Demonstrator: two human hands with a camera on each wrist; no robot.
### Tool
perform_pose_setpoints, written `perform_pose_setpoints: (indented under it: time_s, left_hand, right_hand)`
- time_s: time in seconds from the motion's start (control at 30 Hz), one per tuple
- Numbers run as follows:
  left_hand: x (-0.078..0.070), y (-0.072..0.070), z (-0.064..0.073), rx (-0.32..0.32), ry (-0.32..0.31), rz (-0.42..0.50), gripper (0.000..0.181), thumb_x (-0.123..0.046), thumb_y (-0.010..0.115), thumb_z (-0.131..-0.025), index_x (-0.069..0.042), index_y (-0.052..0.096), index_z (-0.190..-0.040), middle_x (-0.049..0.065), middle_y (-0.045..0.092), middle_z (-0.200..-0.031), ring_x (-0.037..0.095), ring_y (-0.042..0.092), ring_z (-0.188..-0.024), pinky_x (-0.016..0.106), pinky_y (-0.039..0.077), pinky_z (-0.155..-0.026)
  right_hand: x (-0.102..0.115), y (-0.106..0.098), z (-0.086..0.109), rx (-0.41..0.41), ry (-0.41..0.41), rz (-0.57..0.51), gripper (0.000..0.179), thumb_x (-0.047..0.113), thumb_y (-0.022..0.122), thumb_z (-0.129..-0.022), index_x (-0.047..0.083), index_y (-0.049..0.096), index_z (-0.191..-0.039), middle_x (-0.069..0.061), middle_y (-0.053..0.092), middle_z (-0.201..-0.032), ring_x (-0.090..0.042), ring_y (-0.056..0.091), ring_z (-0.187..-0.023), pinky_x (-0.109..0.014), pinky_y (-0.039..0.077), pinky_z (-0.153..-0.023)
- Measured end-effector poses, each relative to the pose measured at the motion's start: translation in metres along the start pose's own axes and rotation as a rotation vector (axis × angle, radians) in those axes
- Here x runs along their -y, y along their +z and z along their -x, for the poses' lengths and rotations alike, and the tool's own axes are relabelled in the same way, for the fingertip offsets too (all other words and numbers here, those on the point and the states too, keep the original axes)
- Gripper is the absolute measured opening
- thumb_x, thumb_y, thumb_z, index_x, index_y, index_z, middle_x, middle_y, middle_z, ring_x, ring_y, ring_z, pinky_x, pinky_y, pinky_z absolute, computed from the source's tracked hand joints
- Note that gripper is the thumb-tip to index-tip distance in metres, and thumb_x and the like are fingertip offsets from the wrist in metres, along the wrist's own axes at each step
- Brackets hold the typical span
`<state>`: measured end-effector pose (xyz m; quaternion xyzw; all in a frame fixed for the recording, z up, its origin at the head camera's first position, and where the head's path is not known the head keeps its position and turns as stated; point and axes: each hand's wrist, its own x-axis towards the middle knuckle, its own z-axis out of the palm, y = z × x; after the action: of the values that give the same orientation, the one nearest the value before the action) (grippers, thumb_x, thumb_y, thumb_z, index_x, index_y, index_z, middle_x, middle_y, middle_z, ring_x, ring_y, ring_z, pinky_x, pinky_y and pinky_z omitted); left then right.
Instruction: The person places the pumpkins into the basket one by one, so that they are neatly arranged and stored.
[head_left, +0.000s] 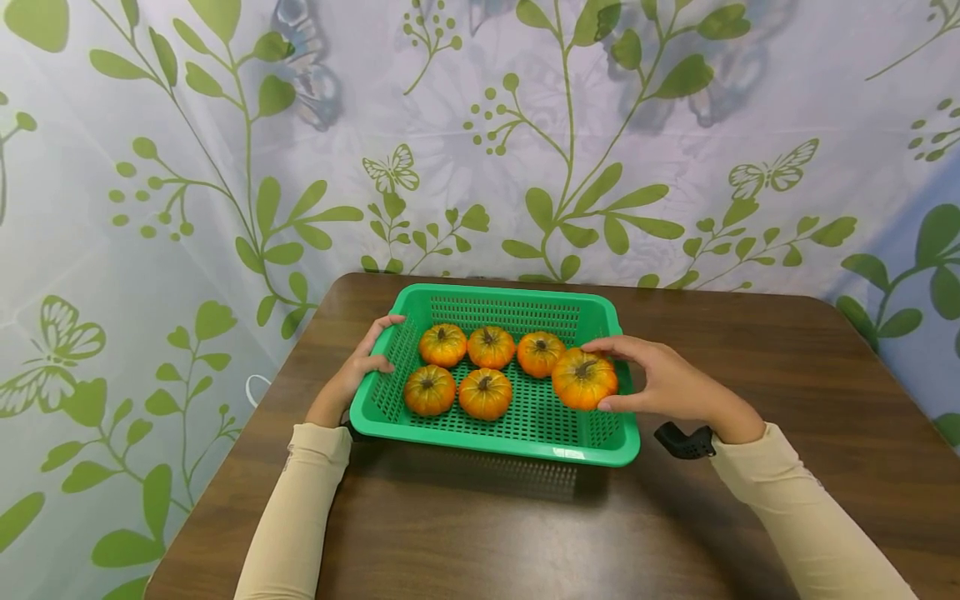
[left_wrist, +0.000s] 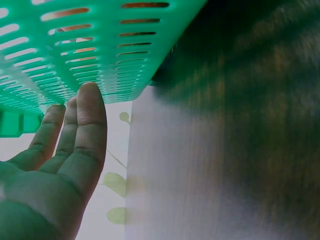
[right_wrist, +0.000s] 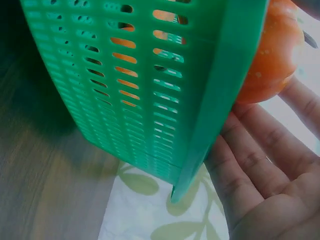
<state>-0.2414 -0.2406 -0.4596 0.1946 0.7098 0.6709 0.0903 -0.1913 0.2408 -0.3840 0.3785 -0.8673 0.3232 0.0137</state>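
A green plastic basket (head_left: 495, 446) with slotted walls holds several small orange pumpkins (head_left: 484, 394), grouped toward its left and middle. My left hand (head_left: 360, 367) grips the basket's left rim, thumb and a finger over the edge. In the left wrist view, other fingers of the left hand (left_wrist: 60, 170) lie along the outside of the slotted wall (left_wrist: 100, 60). Over the basket's right end, my right hand (head_left: 660, 379) holds another pumpkin (head_left: 584, 379) between thumb and fingers. In the right wrist view this pumpkin (right_wrist: 272, 55) shows just past the green rim, partly hidden by it.
The basket is over a dark brown wooden table (head_left: 750, 358) with rounded far corners. Behind the table hangs a pale cloth (head_left: 450, 108) printed with green leaves and butterflies. A thin white loop (head_left: 251, 387) shows beside the table's left edge.
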Motion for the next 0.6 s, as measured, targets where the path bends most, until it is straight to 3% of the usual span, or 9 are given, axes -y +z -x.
perform_pose_setpoints:
  time_s: [0.13, 0.37, 0.6]
  left_hand:
    - [0.001, 0.000, -0.001, 0.006, 0.006, -0.005, 0.081, 0.000, 0.049, -0.085, -0.006, 0.025, -0.162, 0.028, 0.019, -0.170, 0.050, 0.037, -0.140, 0.033, 0.052, -0.092]
    - [0.001, 0.000, -0.002, 0.015, 0.013, -0.002, 0.082, 0.000, 0.048, -0.084, -0.004, 0.023, -0.163, 0.028, 0.019, -0.169, 0.048, 0.037, -0.139, 0.034, 0.052, -0.092]
    - [0.003, -0.001, -0.002, 0.012, 0.008, -0.002, 0.082, -0.001, 0.048, -0.084, -0.004, 0.023, -0.162, 0.028, 0.020, -0.169, 0.047, 0.038, -0.139, 0.034, 0.052, -0.092]
  right_hand:
    - [-0.002, 0.000, -0.007, 0.040, -0.015, 0.020, 0.066, 0.022, 0.092, -0.087, 0.007, 0.064, -0.145, -0.008, 0.068, -0.140, -0.023, 0.065, -0.117, -0.045, 0.057, -0.095]
    - [-0.004, 0.001, -0.022, 0.152, -0.009, 0.007, 0.067, 0.027, 0.091, -0.089, 0.003, 0.063, -0.145, -0.013, 0.066, -0.143, -0.034, 0.065, -0.126, -0.059, 0.053, -0.103]
    - [-0.006, 0.005, -0.033, 0.208, -0.045, 0.054, 0.067, 0.028, 0.091, -0.088, 0.000, 0.064, -0.142, -0.013, 0.068, -0.138, -0.032, 0.066, -0.121, -0.058, 0.054, -0.101]
